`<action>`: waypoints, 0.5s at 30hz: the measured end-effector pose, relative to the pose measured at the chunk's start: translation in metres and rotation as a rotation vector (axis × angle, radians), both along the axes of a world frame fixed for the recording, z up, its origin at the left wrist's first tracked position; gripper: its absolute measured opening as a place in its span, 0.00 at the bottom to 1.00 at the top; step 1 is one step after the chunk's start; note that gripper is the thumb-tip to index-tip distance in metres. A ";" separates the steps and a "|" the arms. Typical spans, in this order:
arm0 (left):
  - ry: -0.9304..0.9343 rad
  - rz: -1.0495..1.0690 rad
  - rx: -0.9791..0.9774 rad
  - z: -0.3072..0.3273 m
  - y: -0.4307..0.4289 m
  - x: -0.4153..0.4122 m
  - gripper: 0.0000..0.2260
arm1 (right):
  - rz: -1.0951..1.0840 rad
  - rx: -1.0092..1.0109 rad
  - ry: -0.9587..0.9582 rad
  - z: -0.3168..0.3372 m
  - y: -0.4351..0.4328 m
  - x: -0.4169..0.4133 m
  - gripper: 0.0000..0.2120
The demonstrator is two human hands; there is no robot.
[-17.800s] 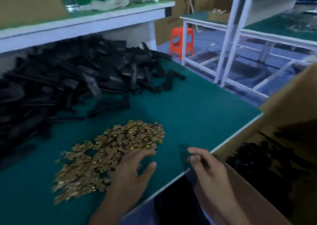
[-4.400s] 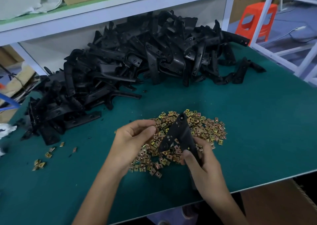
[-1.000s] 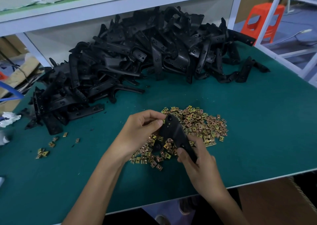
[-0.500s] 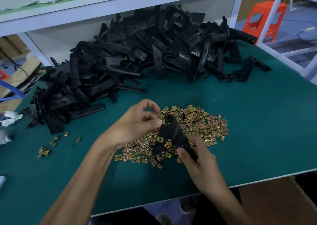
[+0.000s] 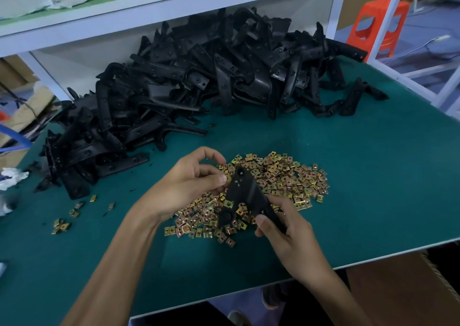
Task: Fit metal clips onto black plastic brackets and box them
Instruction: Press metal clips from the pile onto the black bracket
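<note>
While the right hand [image 5: 293, 236] curls its fingers round the lower end of a black bracket [image 5: 249, 194], the left hand [image 5: 189, 184] pinches a gold clip [image 5: 227, 178] against the bracket's upper edge. The bracket is tilted just above the heap of clips [image 5: 286, 179]. Beyond the fingers lies the big pile of brackets [image 5: 199, 84], well apart. To the right of the fingers the green surface [image 5: 373, 171] is bare out to its edge. The near edge runs just below the right wrist, with a cardboard box [image 5: 398, 288] under it. A few stray clips [image 5: 62, 225] lie far left. Both holds match half a second ago, and the bracket has barely shifted.
</note>
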State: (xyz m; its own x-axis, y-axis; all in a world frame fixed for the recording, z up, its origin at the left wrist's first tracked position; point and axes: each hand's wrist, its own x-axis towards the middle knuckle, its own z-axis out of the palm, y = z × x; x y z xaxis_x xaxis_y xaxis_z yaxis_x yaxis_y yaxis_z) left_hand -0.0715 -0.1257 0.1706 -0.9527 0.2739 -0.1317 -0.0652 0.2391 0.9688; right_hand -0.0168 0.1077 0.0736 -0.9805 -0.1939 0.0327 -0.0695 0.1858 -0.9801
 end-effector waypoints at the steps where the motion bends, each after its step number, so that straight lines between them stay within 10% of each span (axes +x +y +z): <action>1: -0.002 -0.005 -0.004 0.000 0.000 0.000 0.12 | 0.001 0.003 0.000 0.000 0.000 0.000 0.18; 15: -0.041 -0.055 -0.162 0.006 0.015 0.000 0.10 | 0.049 0.141 0.052 -0.002 -0.001 -0.001 0.12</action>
State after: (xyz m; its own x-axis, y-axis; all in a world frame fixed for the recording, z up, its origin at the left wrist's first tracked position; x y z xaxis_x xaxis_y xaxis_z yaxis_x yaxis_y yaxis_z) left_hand -0.0714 -0.1112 0.1766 -0.9299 0.2972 -0.2168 -0.0863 0.3965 0.9140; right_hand -0.0173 0.1067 0.0717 -0.9674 -0.2480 0.0518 -0.1314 0.3163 -0.9395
